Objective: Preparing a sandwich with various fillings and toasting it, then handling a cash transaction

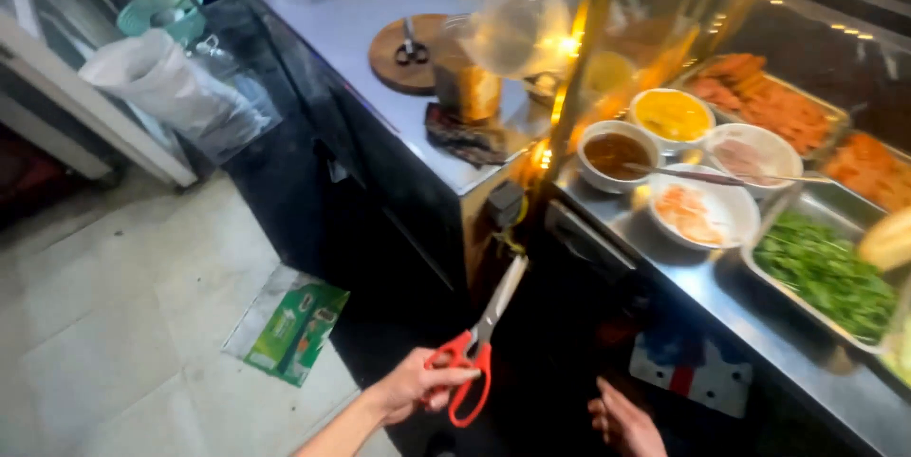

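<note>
My left hand (415, 385) grips the red handles of a pair of kitchen scissors (484, 334). Their steel blades are closed and point up toward the dark front of a food counter (607, 229). My right hand (622, 422) hangs low beside it at the bottom edge, fingers apart and holding nothing, close to the dark cabinet front under the counter. A red and white patch (707, 381) lies just to the right of that hand.
The steel counter carries a bowl of brown sauce (615, 155), a yellow-filled bowl (672, 115), a white bowl of shreds (702, 212), a tray of greens (827, 274) and meat trays (771, 101). A round wooden board (403, 56) holds black scissors. A flattened green carton (294, 329) lies on the tiled floor.
</note>
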